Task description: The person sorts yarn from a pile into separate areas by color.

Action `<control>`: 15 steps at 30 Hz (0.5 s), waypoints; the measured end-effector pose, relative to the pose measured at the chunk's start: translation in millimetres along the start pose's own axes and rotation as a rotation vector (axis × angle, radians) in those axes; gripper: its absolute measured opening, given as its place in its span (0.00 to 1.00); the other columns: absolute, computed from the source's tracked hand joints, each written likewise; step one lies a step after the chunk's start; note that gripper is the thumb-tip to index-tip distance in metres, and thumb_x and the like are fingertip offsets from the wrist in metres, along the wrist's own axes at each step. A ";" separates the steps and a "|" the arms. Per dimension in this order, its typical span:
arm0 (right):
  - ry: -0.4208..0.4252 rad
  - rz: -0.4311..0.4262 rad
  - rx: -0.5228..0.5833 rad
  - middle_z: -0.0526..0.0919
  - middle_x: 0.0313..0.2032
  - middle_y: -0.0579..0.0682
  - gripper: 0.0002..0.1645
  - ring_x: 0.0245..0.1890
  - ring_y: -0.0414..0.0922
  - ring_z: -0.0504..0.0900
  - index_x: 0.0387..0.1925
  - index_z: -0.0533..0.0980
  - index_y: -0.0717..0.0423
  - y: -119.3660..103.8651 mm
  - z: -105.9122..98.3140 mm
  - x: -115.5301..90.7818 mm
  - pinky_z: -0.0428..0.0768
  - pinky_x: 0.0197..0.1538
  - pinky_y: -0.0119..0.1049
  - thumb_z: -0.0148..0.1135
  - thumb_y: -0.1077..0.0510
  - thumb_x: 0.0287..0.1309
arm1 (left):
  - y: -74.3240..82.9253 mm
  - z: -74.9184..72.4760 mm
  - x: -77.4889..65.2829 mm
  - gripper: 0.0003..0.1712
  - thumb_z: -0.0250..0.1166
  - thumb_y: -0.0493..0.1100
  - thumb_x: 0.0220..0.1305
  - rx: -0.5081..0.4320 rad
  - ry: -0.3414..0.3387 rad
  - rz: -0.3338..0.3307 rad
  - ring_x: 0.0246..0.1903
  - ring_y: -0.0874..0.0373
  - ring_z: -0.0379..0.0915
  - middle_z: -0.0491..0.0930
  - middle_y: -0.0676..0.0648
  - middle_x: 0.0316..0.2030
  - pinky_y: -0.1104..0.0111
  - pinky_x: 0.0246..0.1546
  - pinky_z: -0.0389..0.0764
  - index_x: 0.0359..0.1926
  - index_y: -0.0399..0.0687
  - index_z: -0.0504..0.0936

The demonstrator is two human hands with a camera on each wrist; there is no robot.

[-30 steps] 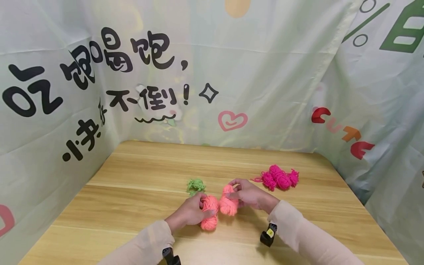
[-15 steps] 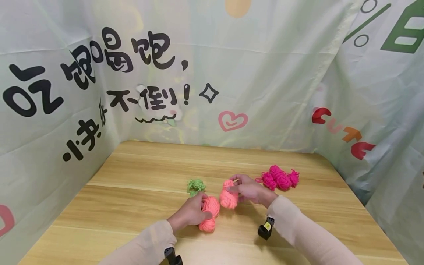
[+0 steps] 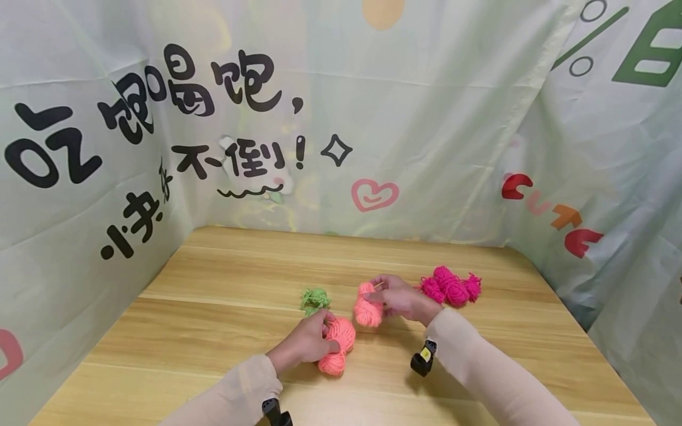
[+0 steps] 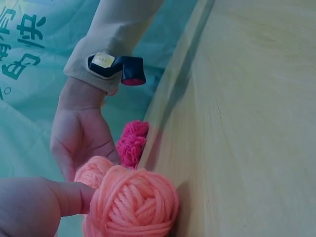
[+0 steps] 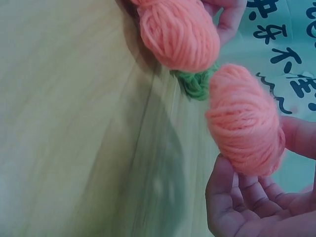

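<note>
My left hand [image 3: 302, 342] grips a coral skein of yarn [image 3: 341, 337] pinched in at its waist, thumb across the middle. In the left wrist view its rounded end [image 4: 140, 205] sits close to the table. My right hand [image 3: 402, 299] holds a second coral skein [image 3: 369, 307] between thumb and fingers, farther back and to the right. The right wrist view shows that skein [image 5: 244, 121] raised off the table, its fingertips along one side. A small green bundle of yarn [image 3: 315, 299] lies just beyond the left hand, partly covered by it in the head view.
Magenta yarn skeins [image 3: 450, 286] lie in a heap behind the right hand. The wooden table [image 3: 224, 331] is enclosed at the back and sides by printed cloth [image 3: 437, 148]. A black wrist camera [image 3: 423, 358] hangs below the right sleeve.
My right hand has moved away toward the back with its coral skein, widening the gap between the two. In the left hand, the other skein has tilted slightly, its upper end turning right.
</note>
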State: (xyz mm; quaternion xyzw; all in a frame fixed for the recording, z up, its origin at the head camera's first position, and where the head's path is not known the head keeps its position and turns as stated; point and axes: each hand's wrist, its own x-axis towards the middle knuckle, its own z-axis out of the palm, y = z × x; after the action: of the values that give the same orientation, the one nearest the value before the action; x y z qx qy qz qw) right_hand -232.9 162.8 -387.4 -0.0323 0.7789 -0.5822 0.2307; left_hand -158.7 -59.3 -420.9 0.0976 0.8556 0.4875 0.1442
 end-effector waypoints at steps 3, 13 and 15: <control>0.011 -0.001 0.000 0.71 0.42 0.58 0.25 0.34 0.46 0.73 0.57 0.64 0.68 -0.4 -2.0 3.1 0.77 0.32 0.38 0.61 0.62 0.63 | 0.6 -0.3 -0.3 0.27 0.71 0.32 0.53 -0.007 0.000 0.005 0.36 0.51 0.67 0.70 0.44 0.37 0.62 0.33 0.73 0.53 0.37 0.70; 0.048 0.005 -0.024 0.74 0.41 0.57 0.24 0.33 0.45 0.74 0.56 0.65 0.67 -1.7 -8.8 14.0 0.78 0.34 0.39 0.60 0.61 0.64 | 1.4 -0.1 0.7 0.28 0.71 0.32 0.52 -0.049 -0.005 -0.005 0.34 0.52 0.69 0.71 0.44 0.37 0.63 0.30 0.74 0.54 0.38 0.70; 0.049 0.003 -0.026 0.74 0.40 0.57 0.23 0.32 0.45 0.74 0.56 0.65 0.67 -1.8 -10.1 16.1 0.78 0.34 0.39 0.60 0.61 0.64 | 1.9 0.0 1.5 0.28 0.71 0.33 0.52 -0.049 -0.003 -0.008 0.34 0.52 0.69 0.71 0.44 0.37 0.64 0.30 0.74 0.54 0.38 0.70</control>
State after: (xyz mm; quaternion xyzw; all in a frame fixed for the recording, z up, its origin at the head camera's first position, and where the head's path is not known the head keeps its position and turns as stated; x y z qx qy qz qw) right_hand -251.6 166.1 -388.7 -0.0201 0.7920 -0.5722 0.2120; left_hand -160.0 -57.9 -419.5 0.0912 0.8436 0.5074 0.1500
